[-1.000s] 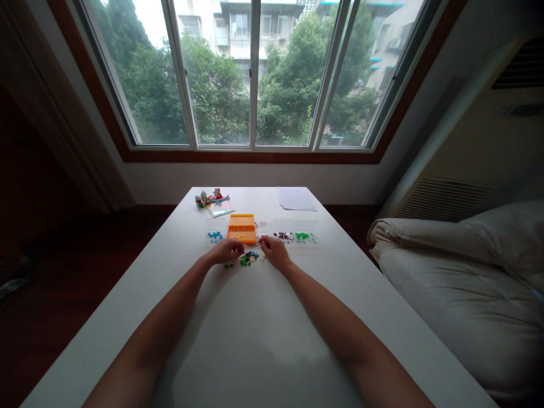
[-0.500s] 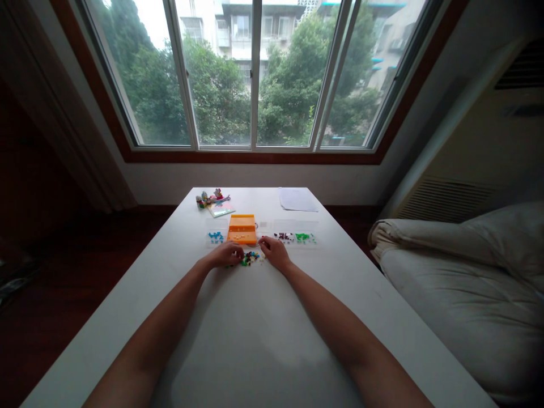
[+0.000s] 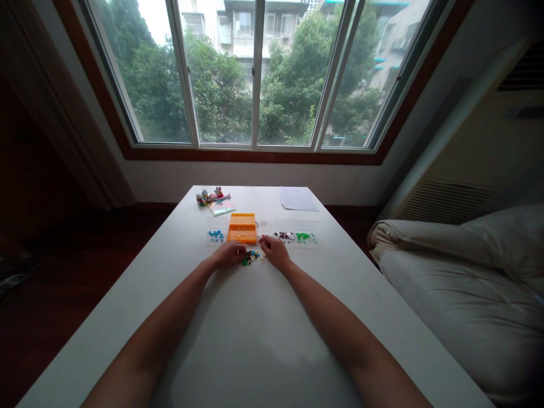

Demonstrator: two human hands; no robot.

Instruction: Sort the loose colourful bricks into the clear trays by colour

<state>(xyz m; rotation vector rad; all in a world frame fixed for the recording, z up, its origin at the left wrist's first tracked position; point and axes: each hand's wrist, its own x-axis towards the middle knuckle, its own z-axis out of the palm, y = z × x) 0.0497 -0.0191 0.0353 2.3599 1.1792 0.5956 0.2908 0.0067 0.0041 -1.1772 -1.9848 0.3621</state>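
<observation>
Pile of small multicoloured pieces (image 3: 250, 258), on table (image 3: 263, 323), between the hands (image 3: 230, 254) (image 3: 275, 253)

On the white bench (image 3: 263, 323), the left hand (image 3: 230, 254) curls at the left edge of a mixed pile of small pieces (image 3: 251, 258), before an open orange case (image 3: 242, 228). The right hand (image 3: 274, 251) (its grip is too small to read) rests near a clear box (image 3: 295, 225).

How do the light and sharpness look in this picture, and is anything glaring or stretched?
Head view: the sky outside the window looks washed out, while the floor is very dark; head view: pale glare and a soft shadow by the left arm mark the table, whose near end looks stretched; head view: the small pieces lack crisp outlines.
</observation>
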